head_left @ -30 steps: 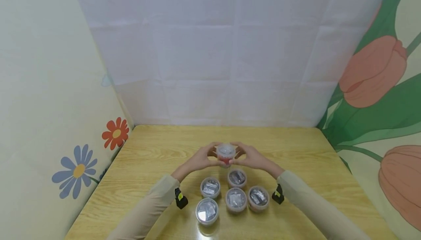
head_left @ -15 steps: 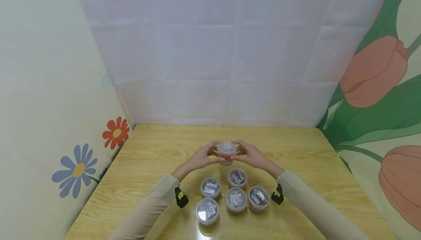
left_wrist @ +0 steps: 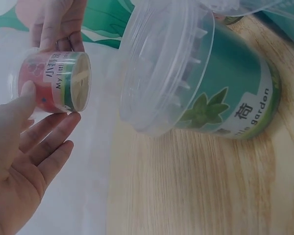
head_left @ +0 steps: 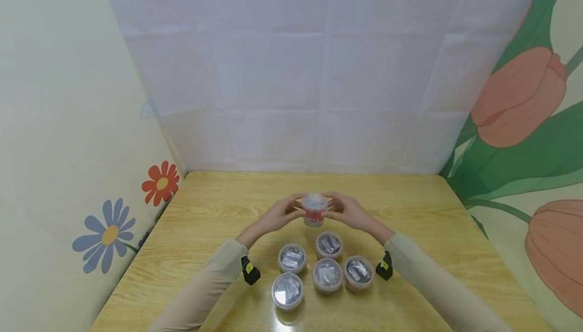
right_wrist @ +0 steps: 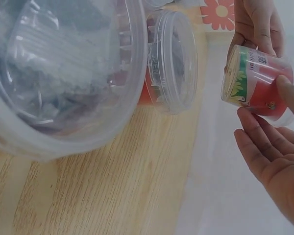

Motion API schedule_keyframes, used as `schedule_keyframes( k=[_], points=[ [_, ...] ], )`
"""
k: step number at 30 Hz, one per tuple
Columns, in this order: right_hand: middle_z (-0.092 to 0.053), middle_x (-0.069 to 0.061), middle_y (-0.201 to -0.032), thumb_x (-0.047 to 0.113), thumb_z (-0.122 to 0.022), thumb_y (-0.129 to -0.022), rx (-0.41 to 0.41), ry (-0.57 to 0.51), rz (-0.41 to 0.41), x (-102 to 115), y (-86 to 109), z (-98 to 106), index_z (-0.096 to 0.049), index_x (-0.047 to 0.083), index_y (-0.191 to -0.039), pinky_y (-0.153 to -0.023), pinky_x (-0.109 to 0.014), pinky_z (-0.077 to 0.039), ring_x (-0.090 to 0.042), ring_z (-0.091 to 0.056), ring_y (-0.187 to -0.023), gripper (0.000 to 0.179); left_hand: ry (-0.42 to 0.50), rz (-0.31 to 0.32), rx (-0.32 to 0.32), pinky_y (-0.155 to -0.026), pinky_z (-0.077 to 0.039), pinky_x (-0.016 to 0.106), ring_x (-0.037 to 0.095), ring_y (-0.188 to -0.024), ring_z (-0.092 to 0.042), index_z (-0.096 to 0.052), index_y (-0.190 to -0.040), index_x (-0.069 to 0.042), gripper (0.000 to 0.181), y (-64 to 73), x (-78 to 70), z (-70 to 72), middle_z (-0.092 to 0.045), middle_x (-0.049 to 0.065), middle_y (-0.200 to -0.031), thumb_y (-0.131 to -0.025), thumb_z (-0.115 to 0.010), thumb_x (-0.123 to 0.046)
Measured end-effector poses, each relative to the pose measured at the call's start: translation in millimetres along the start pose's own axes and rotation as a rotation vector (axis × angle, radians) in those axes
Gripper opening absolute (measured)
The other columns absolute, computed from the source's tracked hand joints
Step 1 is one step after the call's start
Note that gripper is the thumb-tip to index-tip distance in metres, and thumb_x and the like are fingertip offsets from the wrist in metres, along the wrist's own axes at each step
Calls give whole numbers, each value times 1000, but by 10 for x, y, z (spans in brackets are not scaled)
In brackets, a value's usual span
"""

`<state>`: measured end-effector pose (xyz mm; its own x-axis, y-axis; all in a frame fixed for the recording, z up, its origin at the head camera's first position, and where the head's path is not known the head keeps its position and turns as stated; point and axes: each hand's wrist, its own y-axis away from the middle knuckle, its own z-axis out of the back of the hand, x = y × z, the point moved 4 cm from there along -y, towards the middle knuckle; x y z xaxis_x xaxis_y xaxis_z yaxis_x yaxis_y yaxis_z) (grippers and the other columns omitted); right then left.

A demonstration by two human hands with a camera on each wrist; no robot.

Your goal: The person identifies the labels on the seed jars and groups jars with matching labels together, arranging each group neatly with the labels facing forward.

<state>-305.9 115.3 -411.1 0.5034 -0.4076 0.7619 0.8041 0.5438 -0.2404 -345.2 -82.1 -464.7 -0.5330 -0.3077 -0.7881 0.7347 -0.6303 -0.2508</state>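
A clear plastic planting-kit cup with a red label and a clear lid is held up off the table beyond the other cups. My left hand pinches it from the left between thumb and fingers. From the right, my right hand grips its other side in the same way. In the left wrist view, "My litt" shows on the held cup's label, and its flat base faces the camera. The right wrist view also shows the red cup between both hands.
Several lidded cups with silvery packets inside stand on the wooden table, including a front-left cup, a left cup and a right cup. A green-labelled cup stands close to the left wrist. A white cloth hangs behind.
Both hands have lifted the red cup slightly and moved it a little away from the other cups. More of its red label now faces the head camera. The standing cups have stayed put.
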Motion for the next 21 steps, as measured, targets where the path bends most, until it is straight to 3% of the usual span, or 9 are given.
schedule_keyframes(
  k=[6,14,16,21],
  points=[
    [-65,-19,-105,17,-66,-86,-18,38,-32,-285,-47,-32,-47,2,-131,-75,-30,-56,-31,-65,-93,51,-23,42,-23,-80,-54,33,22,-96,-64,-42,-138,-14,49,3,-62,-1,-63,14,-115,-92,-57,-21],
    [-64,-16,-110,20,-66,-86,4,22,-48,-378,-80,8,-48,5,-132,-76,-31,-55,-27,-64,-95,52,-44,5,-21,-76,-55,32,28,-92,-65,-42,-135,-1,46,26,-378,46,-64,20,-110,-92,-56,-9],
    [-64,-17,-110,21,-65,-87,14,29,-47,-379,-87,15,-47,4,-132,-77,-31,-55,-27,-65,-95,52,-49,4,-19,-76,-55,31,27,-92,-66,-42,-134,0,46,18,-359,44,-64,20,-110,-92,-56,-10],
    [-63,-20,-111,19,-64,-87,30,32,-38,-361,-100,34,-46,1,-133,-78,-33,-55,-31,-64,-96,52,-52,17,-38,-76,-55,33,26,-92,-66,-42,-136,-6,49,-43,-136,1,-65,18,-111,-91,-59,-16]
  ],
)
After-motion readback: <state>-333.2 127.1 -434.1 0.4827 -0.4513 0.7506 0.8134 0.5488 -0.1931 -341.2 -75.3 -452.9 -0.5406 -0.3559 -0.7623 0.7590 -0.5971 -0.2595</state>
